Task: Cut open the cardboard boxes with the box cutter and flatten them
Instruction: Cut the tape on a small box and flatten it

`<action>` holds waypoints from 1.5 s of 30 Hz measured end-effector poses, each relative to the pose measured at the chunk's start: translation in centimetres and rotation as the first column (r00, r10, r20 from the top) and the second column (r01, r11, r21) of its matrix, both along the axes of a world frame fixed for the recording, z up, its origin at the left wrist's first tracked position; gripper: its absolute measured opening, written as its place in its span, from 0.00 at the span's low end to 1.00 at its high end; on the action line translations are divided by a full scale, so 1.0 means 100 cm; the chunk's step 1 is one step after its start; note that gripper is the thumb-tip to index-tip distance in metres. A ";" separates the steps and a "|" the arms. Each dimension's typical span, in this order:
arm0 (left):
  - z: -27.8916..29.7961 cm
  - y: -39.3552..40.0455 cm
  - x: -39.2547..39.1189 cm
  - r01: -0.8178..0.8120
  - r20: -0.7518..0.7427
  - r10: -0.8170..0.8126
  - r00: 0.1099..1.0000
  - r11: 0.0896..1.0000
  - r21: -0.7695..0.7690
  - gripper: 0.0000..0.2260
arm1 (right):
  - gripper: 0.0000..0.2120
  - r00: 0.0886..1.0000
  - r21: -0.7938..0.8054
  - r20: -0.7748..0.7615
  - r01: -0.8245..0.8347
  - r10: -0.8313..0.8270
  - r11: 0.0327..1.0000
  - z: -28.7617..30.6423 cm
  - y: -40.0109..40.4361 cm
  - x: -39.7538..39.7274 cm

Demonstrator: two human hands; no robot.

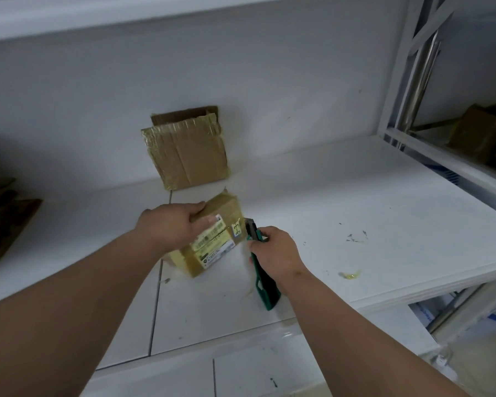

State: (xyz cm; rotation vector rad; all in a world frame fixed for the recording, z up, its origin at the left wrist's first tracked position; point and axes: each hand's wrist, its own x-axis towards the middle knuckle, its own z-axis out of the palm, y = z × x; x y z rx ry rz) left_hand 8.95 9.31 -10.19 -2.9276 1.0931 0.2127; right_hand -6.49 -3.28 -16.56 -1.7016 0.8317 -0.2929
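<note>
My left hand lies on top of the small taped box, fingers fairly straight and pressing down on its upper face, thumb running along the far edge. Box sits on the white shelf surface, near the front, roughly centre of view, turned at an angle to me. It's wrapped in yellowish tape, has a white shipping label on top and a small yellow tag with handwritten digits at the right corner. My right hand is curled around the green box cutter, gripping it near the head end; the handle sticks out back toward me under my wrist. The cutter's tip is right at the box's right corner, touching or just beside it, can't tell which, some motion blur there. Behind the box, a flattened cardboard piece leans upright against the white back wall, tape on its edges, a second darker piece tucked behind it. Dark cardboard pieces at the left edge of the shelf. A scrap of yellowish tape lies on the shelf to the right of my right forearm, plus a few dark scuffs. At far right a white metal rack frame with more brown cardboard on its shelf, blurry.
</note>
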 end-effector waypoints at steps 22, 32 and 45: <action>-0.020 -0.012 -0.006 0.065 -0.159 -0.053 0.986 0.995 0.071 0.27 | 0.09 0.962 0.255 0.191 0.145 -0.197 0.956 -0.005 0.007 0.005; -0.018 -0.013 -0.011 0.052 -0.175 -0.040 0.984 0.997 0.064 0.26 | 0.08 0.935 0.294 0.224 0.206 -0.277 0.933 -0.017 0.029 0.020; -0.016 -0.013 -0.008 0.044 -0.224 -0.041 0.974 0.999 0.008 0.26 | 0.08 0.958 0.230 0.238 0.108 -0.164 0.967 -0.018 0.052 0.025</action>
